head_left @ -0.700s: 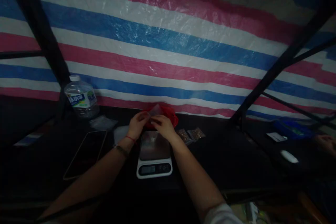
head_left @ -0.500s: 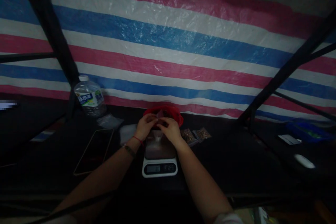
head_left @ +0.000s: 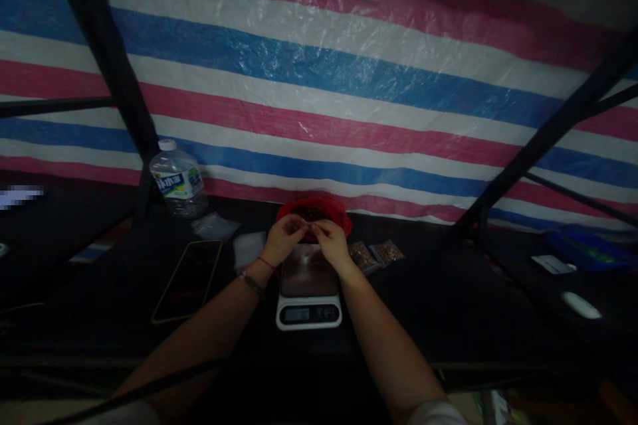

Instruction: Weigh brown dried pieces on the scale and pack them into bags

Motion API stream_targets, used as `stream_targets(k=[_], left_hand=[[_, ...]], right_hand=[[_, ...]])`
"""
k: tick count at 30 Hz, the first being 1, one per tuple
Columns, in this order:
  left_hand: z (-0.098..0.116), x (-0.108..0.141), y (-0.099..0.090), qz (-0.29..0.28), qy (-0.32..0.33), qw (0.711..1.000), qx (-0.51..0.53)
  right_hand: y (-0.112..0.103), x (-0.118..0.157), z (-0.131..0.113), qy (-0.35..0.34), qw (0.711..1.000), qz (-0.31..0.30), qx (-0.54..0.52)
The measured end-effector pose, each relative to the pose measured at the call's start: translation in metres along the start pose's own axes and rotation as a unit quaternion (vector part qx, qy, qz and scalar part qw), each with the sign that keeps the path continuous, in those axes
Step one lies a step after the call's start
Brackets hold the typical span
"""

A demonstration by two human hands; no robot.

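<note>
Small, seemingly clear plastic bag (head_left: 310,222)

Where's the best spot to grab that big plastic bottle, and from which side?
I'd pinch the bottle around its narrow neck, just under the white cap, coming from above and slightly from the right. It stands upright with the neck exposed, the body is much wider, and a dark post crowds its left side.
</note>
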State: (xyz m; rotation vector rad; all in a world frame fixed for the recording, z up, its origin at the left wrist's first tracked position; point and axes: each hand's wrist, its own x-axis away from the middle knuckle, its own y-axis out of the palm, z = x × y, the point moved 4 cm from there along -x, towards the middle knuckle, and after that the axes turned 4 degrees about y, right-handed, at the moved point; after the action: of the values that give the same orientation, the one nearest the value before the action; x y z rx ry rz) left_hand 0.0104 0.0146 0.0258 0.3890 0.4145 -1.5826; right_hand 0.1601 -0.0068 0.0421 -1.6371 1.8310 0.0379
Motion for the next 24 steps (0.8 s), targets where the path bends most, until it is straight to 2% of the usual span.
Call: stream_targets(k=[5,8,13,17,19,21,24], left_hand=[[0.004,0.002,0.002,0.004,0.002,0.999,-0.033],[0.002,0.003,0.004,0.008,0.005,1.0,-0.029],[0.005,0.006,0.005,0.018,0.03,0.997,-0.062],[0.019,0.01,0.006,-0.002,0.067,0.99,-0.124],[0.029,0.01,0.006,-0.022,0.104,0.983,-0.151],[0.042,0.01,0.006,-0.052,0.177,0.966,-0.181],[0.06,0.007,0.007,-0.125,0.287,0.914,-0.259]], right_hand=[[-0.007,0.0,-0.002,-0.01,0.995,0.079,0.063],[-0.008,0.003,-0.004,-0.036,0.991,0.097,0.089],[0.002,0.007,-0.011,-0.128,0.979,0.018,0.156],[0.006,0.005,-0.011,-0.138,0.971,-0.03,0.192],[0.006,0.002,-0.011,-0.126,0.973,-0.042,0.191],[0.002,-0.002,-0.011,-0.108,0.977,-0.047,0.179],[-0.005,-0.011,-0.017,-0.083,0.984,-0.045,0.15]])
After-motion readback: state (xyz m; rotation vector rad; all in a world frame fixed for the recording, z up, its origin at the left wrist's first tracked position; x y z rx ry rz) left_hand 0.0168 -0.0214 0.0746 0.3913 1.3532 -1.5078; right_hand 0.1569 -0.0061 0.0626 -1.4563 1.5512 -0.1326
